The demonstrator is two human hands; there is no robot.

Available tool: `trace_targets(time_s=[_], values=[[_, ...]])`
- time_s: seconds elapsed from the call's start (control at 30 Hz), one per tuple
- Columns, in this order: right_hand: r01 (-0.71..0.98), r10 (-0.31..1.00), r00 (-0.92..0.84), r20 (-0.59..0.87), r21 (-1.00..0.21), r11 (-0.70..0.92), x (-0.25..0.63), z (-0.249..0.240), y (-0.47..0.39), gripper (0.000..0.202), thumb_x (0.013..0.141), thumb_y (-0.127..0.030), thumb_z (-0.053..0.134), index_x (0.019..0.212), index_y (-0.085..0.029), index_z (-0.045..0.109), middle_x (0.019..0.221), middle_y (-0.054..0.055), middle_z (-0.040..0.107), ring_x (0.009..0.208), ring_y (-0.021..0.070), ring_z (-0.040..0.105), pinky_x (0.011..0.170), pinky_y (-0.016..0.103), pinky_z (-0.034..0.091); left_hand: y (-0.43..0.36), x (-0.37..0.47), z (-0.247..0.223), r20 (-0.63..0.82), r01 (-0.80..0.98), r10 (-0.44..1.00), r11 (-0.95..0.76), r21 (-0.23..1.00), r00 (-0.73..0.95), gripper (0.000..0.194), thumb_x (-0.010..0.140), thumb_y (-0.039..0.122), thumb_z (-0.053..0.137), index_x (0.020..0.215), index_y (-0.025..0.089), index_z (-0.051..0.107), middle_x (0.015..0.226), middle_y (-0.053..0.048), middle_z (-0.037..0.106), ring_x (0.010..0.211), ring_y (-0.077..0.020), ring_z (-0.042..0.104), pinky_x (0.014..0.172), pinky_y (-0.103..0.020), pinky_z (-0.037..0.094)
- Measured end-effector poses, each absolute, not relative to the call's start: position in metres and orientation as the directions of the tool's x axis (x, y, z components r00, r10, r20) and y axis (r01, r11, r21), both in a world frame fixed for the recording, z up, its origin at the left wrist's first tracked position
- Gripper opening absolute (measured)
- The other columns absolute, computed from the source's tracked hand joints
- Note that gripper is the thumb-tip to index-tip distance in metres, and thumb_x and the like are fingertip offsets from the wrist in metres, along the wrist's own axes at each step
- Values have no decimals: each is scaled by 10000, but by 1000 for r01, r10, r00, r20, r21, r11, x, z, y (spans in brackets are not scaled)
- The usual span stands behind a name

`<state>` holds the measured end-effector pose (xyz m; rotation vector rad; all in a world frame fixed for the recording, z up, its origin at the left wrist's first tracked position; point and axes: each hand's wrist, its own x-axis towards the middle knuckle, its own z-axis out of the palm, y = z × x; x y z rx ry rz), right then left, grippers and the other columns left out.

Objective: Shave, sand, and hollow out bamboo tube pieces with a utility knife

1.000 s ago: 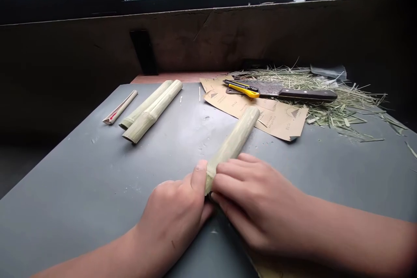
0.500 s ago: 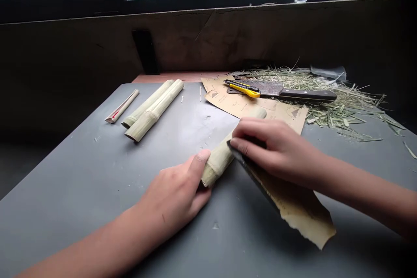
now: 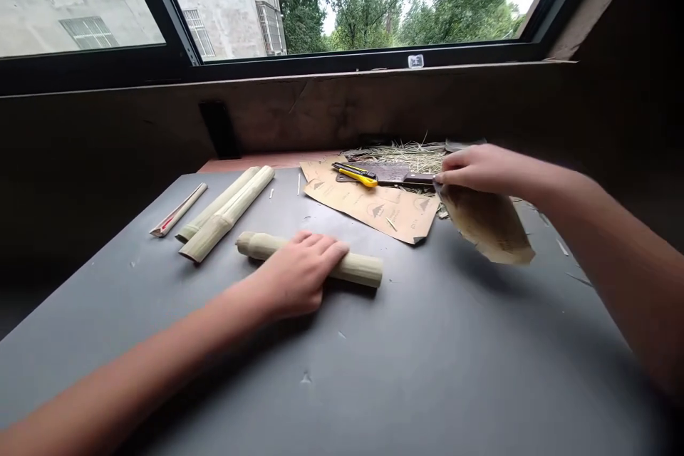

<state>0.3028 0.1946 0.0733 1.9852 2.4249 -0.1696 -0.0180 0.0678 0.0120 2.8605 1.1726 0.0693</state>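
Note:
My left hand (image 3: 306, 267) is wrapped over the middle of a pale green bamboo piece (image 3: 359, 269), which lies crosswise on the grey table (image 3: 374, 377). Its knobbed end points left. Out to the right, my right hand (image 3: 473, 167) pinches a sheet of sandpaper (image 3: 489, 224) by its upper edge. The sheet hangs down brownish, with a torn lower edge, above the tabletop. Behind that hand, the dark handle of a cleaver (image 3: 420, 178) is partly covered by the fingers. More sandpaper (image 3: 353, 205) lies flat between the two hands, farther back.
Two split bamboo pieces (image 3: 229, 216) lie side by side at the left, beside a thin strip with a red mark (image 3: 179, 211). A yellow utility knife (image 3: 357, 174) rests on the cleaver and sandpaper. Bamboo shavings (image 3: 411, 153) are heaped at the back, under the window.
The view has tilted up. The bamboo piece has turned crosswise, and my left hand has shifted to its middle. My right hand has carried the sandpaper away from it, right and back.

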Motion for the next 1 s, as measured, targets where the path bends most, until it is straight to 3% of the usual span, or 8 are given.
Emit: trace_targets(time_s=[0.17, 0.3, 0.43, 0.57, 0.67, 0.73, 0.87, 1.0], values=[[954, 941, -297, -161, -1, 301, 290, 46, 199, 215, 928, -379, 615, 947, -178, 690, 932, 56, 697, 833, 203, 639, 766, 354, 506, 61, 30, 28, -47, 442, 440, -886, 142, 897, 343, 671, 64, 589, 950, 260, 636, 996, 10, 701, 1097, -209, 599, 1228, -431, 206], [940, 940, -326, -95, 68, 333, 259, 46, 188, 319, 977, -380, 599, 1231, -189, 612, 1261, 88, 620, 1056, 219, 635, 902, 445, 546, 31, 26, 45, -57, 313, 315, -868, 386, 947, 386, 679, -19, 579, 907, 281, 664, 1038, 64, 736, 1229, -143, 564, 1263, -316, 142], [955, 955, -264, -132, 100, 278, 252, 51, 177, 285, 971, -396, 565, 1126, -168, 638, 1116, 103, 666, 969, 239, 642, 798, 396, 527, 9, 0, 51, -54, 417, 461, -739, 529, 886, 378, 654, -88, 481, 732, 260, 609, 970, 94, 738, 1110, -127, 624, 1162, -268, 342], [974, 968, -181, -173, 107, 201, 269, 49, 178, 234, 913, -386, 546, 933, -174, 642, 942, 141, 682, 851, 292, 634, 629, 353, 407, 8, -18, 39, 71, 720, 800, -570, 395, 595, 175, 907, 160, 425, 882, 222, 587, 975, -40, 634, 864, -188, 603, 814, -328, 513], [977, 965, -182, -189, 79, 199, 283, 40, 183, 233, 896, -384, 535, 822, -179, 619, 889, 131, 668, 775, 270, 612, 587, 343, 352, 18, -20, 32, 24, 907, 952, -299, 296, 305, 372, 976, 443, 406, 1215, 184, 526, 1170, -114, 580, 984, -262, 619, 823, -404, 511], [974, 961, -211, -178, 43, 222, 289, 35, 184, 250, 900, -385, 509, 789, -181, 604, 890, 125, 658, 751, 255, 597, 588, 344, 342, 24, -20, 33, -88, 941, 971, -190, 280, 222, 512, 959, 493, 423, 1350, 163, 429, 1219, -142, 589, 1030, -295, 636, 832, -420, 513], [937, 929, -349, -126, -39, 347, 291, 31, 171, 292, 925, -411, 461, 774, -198, 591, 971, 98, 644, 870, 252, 584, 735, 371, 366, 27, -18, 39, -220, 927, 924, -247, 281, 313, 509, 953, 424, 426, 1404, 189, 399, 1168, -114, 672, 975, -284, 676, 794, -392, 522], [863, 861, -503, -78, -90, 497, 280, 26, 149, 272, 934, -422, 453, 801, -218, 573, 1011, 71, 633, 1030, 268, 529, 912, 431, 288, 18, -15, 27, -62, 844, 846, -517, 142, 529, 460, 963, 293, 393, 1405, 185, 454, 1266, -133, 635, 1024, -278, 658, 832, -405, 526]])
